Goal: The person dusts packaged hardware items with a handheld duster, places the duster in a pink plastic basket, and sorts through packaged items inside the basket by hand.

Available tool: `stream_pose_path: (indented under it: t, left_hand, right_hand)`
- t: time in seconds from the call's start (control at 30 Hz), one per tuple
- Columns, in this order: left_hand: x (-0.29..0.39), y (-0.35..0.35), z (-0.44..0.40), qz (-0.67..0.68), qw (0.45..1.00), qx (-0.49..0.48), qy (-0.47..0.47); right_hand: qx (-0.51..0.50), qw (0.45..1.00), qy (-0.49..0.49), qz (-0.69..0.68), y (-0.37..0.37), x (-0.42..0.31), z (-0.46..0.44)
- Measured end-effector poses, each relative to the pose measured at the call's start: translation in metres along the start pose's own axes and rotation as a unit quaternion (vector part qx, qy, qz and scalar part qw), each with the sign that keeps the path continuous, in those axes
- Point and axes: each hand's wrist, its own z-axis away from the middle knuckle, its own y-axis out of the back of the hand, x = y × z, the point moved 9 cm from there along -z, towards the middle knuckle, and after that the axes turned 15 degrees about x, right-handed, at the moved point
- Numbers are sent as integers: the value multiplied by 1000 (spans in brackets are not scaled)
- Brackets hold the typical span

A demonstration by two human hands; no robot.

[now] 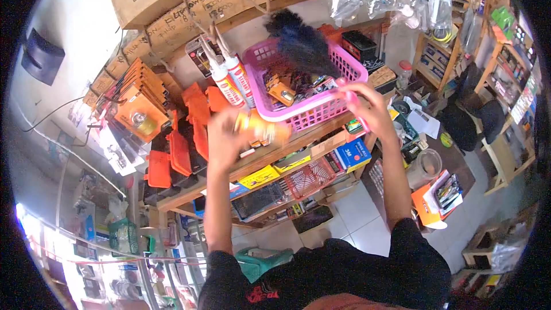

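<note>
My right hand (370,109) is closed around the pink handle (357,116) of a feather duster, whose dark blue-black feathers (304,40) lie over the far side of a pink plastic basket (304,116). Inside the basket are an orange-packaged item (281,90) and assorted small packets. Blurred by motion, my left hand (224,138) grips an orange-yellow item (264,129) in front of the basket's near left corner; its exact kind cannot be made out. Two white and red sealant tubes (235,83) stand just behind that hand.
Orange plastic bins (178,149) and hanging orange packs of padlocks (138,117) are at left. Below the wooden shelf edge (275,158) sit a red mesh basket (310,178) and a blue 3M box (353,155). Plastic bags (396,0) hang above right; a clear jar (425,166) stands at right.
</note>
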Motion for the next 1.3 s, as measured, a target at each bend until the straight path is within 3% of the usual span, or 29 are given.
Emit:
stream_pose_path:
  t: [0.03, 0.07, 0.1, 0.17, 0.2, 0.23, 0.27, 0.3, 0.33, 0.37, 0.4, 0.47, 0.57, 0.67, 0.73, 0.83, 0.9, 1.0, 1.13, 1.17, 1.2, 1.27, 1.3]
  left_hand:
    - [-7, 18, 29, -1, 998, -6, -58]
    - [-29, 23, 68, 240, 965, 0, 105]
    - [-59, 33, 107, 247, 958, 6, 148]
    - [-114, 28, 192, 376, 884, -43, 275]
    - [-112, 23, 229, 377, 852, -12, 364]
    - [-151, 26, 275, 357, 857, 34, 370]
    - [-166, 23, 318, 350, 837, 30, 420]
    - [-180, 19, 362, 344, 813, 29, 469]
    - [-164, 10, 393, 367, 744, -36, 557]
    - [-166, 16, 422, 316, 761, 39, 566]
    - [-161, 13, 452, 354, 695, 75, 621]
    - [-165, 10, 495, 366, 672, 96, 636]
    - [-155, -9, 513, 515, 584, 43, 626]
    - [-187, -14, 524, 565, 556, 35, 609]
    - [-199, -4, 515, 612, 529, 29, 587]
    - [-172, 29, 463, 580, 555, 112, 586]
    - [-161, 46, 437, 575, 567, 165, 566]
    - [-166, 68, 421, 586, 607, 155, 514]
    - [-178, 90, 424, 567, 576, 263, 526]
    - [-178, 98, 423, 593, 578, 252, 501]
    - [-176, 109, 427, 512, 618, 287, 523]
    - [-212, 125, 459, 607, 594, 264, 457]
    - [-183, 131, 439, 584, 613, 270, 459]
  right_hand:
    - [31, 993, -65, -89, 7, 6, 19]
    - [60, 974, -130, -177, 10, 12, 43]
    - [83, 950, -180, -241, 9, 11, 64]
    - [125, 897, -261, -335, -2, 28, 121]
    - [157, 886, -306, -310, -4, 45, 155]
    - [173, 861, -379, -291, -10, 46, 186]
    - [222, 838, -416, -273, -15, 54, 219]
    - [176, 829, -436, -302, -22, 57, 242]
    - [188, 822, -444, -302, -28, 45, 256]
    - [198, 815, -452, -303, -33, 35, 269]
    - [175, 825, -450, -293, -40, 32, 285]
    - [134, 828, -462, -288, -54, 21, 308]
    - [111, 803, -505, -297, -81, -4, 342]
    - [102, 801, -507, -302, -89, -17, 372]
    - [36, 811, -544, -212, -89, -45, 382]
    - [-83, 860, -484, -136, -84, -50, 416]
    - [-93, 864, -481, -115, -92, -67, 426]
    - [-137, 862, -478, -101, -104, -91, 439]
    - [-182, 856, -469, -120, -117, -120, 450]
    - [-185, 860, -456, -135, -121, -126, 448]
    - [-187, 863, -443, -151, -125, -132, 447]
    - [-260, 869, -400, -128, -134, -140, 446]
    - [-296, 869, -378, -115, -138, -144, 449]
